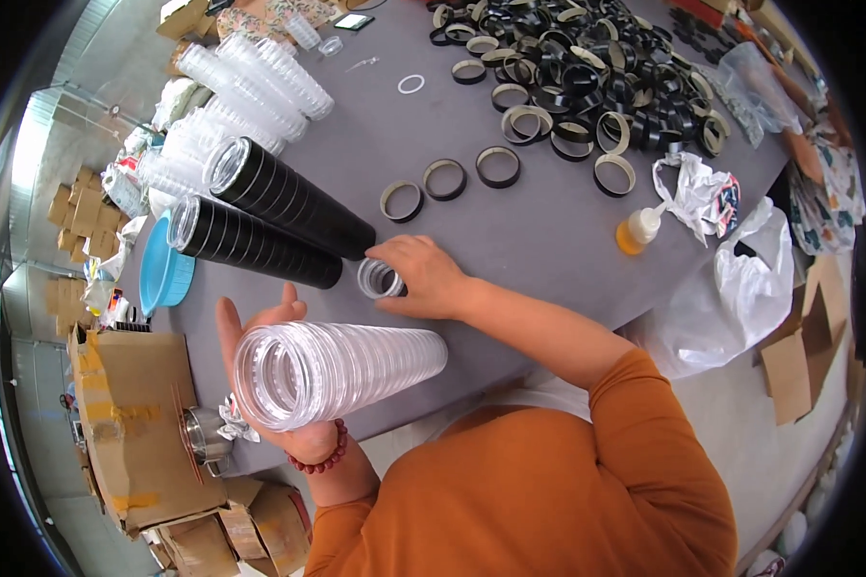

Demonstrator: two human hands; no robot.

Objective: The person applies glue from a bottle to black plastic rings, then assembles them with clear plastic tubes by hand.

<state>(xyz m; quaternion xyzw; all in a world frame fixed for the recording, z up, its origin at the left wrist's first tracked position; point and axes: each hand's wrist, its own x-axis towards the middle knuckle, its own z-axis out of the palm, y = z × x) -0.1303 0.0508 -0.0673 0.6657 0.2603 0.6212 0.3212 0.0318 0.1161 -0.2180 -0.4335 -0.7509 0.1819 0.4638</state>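
A tall stack of clear plastic rings point(365, 370) rises toward me from the near part of the table. My left hand point(277, 313) is behind and beside its top, partly hidden by it. The fingers that show are stretched out and apart; whether the palm touches the stack is hidden. Farther up, my right hand point(425, 277) has its thumb and fingers around a short clear ring piece point(380, 279) on the table. Just left of that piece stand two tall black stacks, a farther one point(298, 202) and a nearer one point(260, 245), both topped with clear plastic.
Three loose black rings point(499, 167) lie beyond my right hand, before a big heap of black rings point(587, 77). Clear cup stacks point(260, 87) and a blue basin point(166, 272) are left. A bottle of amber liquid point(635, 234) stands right, near plastic bags point(731, 298).
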